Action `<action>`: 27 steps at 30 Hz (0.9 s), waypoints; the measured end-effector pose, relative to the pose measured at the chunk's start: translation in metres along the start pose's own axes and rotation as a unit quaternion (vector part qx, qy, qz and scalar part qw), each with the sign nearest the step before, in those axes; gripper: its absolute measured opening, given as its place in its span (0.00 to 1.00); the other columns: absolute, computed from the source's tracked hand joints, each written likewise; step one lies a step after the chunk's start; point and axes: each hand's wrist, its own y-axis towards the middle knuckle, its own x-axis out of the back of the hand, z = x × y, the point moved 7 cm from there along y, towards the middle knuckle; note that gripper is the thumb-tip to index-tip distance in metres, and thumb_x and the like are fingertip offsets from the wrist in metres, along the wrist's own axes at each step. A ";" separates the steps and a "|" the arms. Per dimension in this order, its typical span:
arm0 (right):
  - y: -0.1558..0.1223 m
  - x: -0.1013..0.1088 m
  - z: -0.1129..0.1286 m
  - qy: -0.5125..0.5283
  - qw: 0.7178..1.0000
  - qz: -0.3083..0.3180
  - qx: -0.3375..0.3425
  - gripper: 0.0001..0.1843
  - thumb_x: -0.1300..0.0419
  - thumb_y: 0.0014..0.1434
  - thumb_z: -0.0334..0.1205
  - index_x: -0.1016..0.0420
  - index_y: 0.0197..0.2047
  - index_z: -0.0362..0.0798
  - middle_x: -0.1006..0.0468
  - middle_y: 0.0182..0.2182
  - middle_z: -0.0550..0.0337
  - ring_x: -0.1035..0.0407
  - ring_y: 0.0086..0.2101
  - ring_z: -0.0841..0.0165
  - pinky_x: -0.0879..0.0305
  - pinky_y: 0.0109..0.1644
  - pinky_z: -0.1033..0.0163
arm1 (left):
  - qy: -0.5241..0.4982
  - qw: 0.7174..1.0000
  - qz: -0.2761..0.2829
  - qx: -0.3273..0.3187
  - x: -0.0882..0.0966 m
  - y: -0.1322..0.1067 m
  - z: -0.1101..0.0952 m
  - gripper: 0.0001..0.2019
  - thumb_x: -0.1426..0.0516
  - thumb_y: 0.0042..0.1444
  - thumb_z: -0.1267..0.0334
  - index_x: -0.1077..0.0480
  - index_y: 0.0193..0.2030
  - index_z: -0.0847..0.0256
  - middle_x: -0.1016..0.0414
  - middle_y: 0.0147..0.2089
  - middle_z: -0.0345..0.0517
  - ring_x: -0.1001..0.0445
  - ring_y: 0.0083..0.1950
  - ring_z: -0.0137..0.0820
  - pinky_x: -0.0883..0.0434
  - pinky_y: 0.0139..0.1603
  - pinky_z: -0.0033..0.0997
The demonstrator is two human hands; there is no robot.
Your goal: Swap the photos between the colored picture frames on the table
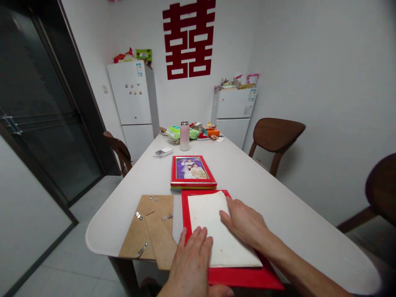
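A red picture frame (pixel 244 277) lies at the table's near edge, with a white sheet of paper or card (pixel 213 231) over its middle. The sheet's far edge looks slightly wavy. My left hand (pixel 192 258) rests flat across the left side of the frame and sheet, fingers stretched out. At the sheet's upper right edge is my right hand (pixel 244 218), thumb apart on the white surface and fingers along the border. To the left lies a brown backing board (pixel 133 237) with metal clips and a stand leg (pixel 162 243).
Beyond the red frame sits a stack of frames, the top one a red-edged wedding photo (pixel 192 168). A pink bottle (pixel 185 136), a small white device (pixel 163 152) and snack packets (pixel 213 133) stand farther back. Wooden chairs (pixel 275 134) flank the white table (pixel 247 181).
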 end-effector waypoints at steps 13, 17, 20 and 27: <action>-0.006 0.005 0.015 0.058 0.993 -0.068 0.075 0.22 0.52 0.53 0.44 0.39 0.49 0.44 0.34 0.41 0.49 0.38 0.40 0.63 0.42 0.39 0.61 | 0.014 0.999 -0.014 0.031 0.023 -0.033 0.028 0.40 0.40 0.38 0.51 0.49 0.58 0.65 0.53 0.60 0.60 0.55 0.61 0.47 0.53 0.57 0.55; -0.028 0.011 0.072 0.166 0.969 -0.022 0.180 0.21 0.51 0.53 0.43 0.36 0.48 0.43 0.33 0.42 0.50 0.40 0.42 0.64 0.45 0.46 0.60 | 0.107 0.976 -0.042 0.187 0.046 -0.071 0.096 0.37 0.39 0.37 0.61 0.47 0.57 0.62 0.52 0.61 0.57 0.54 0.61 0.45 0.52 0.57 0.51; -0.049 0.002 0.125 0.174 0.952 0.011 0.250 0.23 0.47 0.49 0.49 0.35 0.47 0.49 0.32 0.40 0.54 0.41 0.41 0.63 0.47 0.46 0.56 | 0.159 0.952 -0.066 0.253 0.054 -0.088 0.130 0.34 0.41 0.38 0.66 0.45 0.55 0.63 0.49 0.60 0.55 0.52 0.60 0.43 0.49 0.57 0.46; -0.060 -0.019 0.169 0.197 0.942 0.048 0.267 0.27 0.43 0.41 0.45 0.37 0.47 0.51 0.37 0.40 0.54 0.43 0.40 0.62 0.45 0.43 0.55 | 0.181 0.958 -0.153 0.161 0.060 -0.092 0.133 0.26 0.39 0.39 0.61 0.36 0.49 0.62 0.37 0.54 0.56 0.38 0.54 0.43 0.37 0.51 0.41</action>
